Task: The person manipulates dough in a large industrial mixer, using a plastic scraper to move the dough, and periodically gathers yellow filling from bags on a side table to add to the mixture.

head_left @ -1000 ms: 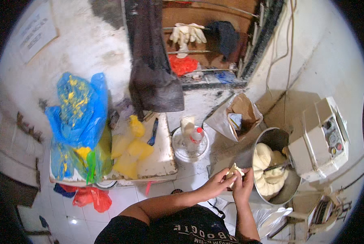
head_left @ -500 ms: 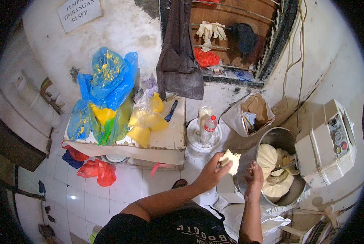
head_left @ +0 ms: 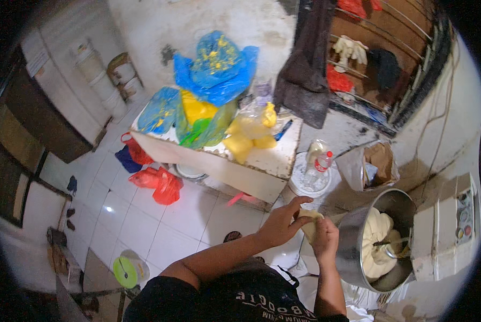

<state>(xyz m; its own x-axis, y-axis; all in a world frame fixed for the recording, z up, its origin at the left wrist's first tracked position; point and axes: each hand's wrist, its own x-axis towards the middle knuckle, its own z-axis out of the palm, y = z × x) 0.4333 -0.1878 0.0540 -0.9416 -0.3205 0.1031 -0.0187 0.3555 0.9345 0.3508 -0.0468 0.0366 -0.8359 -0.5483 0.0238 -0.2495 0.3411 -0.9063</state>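
Observation:
A small piece of pale dough [head_left: 309, 226] is pinched between my two hands, in front of the mixer bowl's left side. My left hand [head_left: 284, 224] is closed on its left part with the thumb raised. Wrapped round its right side are the fingers of my right hand [head_left: 325, 241]. To the right stands a deep steel mixer bowl [head_left: 351, 244], holding a large folded mass of dough [head_left: 376, 239] around a metal mixing hook [head_left: 395, 248]. Fingers hide part of the small piece.
A cream mixer head [head_left: 444, 233] overhangs the bowl. Beyond my hands, a clear bottle [head_left: 322, 161] with a red cap stands on a white bucket [head_left: 302, 188]. Blue and yellow bags cover the white table [head_left: 213, 161]; red bags [head_left: 162, 185] lie on the tiles, near a lime-lidded bucket [head_left: 125, 271].
My right hand has moved from beside the bowl's rim to the dough piece and closed on it with the left. The view has swung left, shifting the surroundings rightward.

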